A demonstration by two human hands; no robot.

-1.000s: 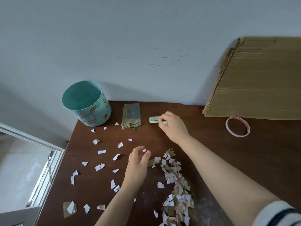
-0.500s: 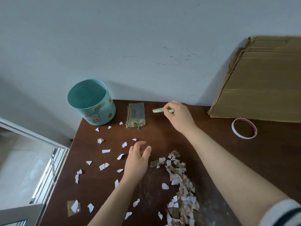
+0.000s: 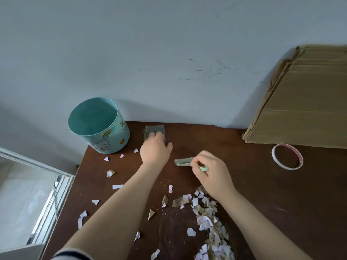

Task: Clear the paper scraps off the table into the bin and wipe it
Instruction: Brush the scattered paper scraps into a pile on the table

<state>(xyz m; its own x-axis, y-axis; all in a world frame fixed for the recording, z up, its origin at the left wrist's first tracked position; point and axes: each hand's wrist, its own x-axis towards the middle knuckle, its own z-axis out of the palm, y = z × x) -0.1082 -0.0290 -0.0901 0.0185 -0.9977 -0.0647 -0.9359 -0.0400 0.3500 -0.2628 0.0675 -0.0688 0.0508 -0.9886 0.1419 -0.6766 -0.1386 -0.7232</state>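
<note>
A teal bin (image 3: 97, 124) with cartoon prints stands at the table's back left corner. Just right of it lies a grey-green cloth (image 3: 154, 130); my left hand (image 3: 155, 150) rests on its near part, fingers over it. My right hand (image 3: 211, 172) grips the handle of a small green brush (image 3: 183, 162), bristles pointing left, low over the brown table (image 3: 262, 203). A heap of paper scraps (image 3: 208, 218) lies below my right hand, and loose scraps (image 3: 117, 186) are scattered on the left side.
A folded cardboard box (image 3: 304, 102) leans against the wall at the back right. A roll of tape (image 3: 287, 156) lies in front of it. The table's left edge borders a window frame (image 3: 47, 184).
My left hand has reached forward from the scraps to the cloth. My right hand has brought the brush back toward me and down from near the wall.
</note>
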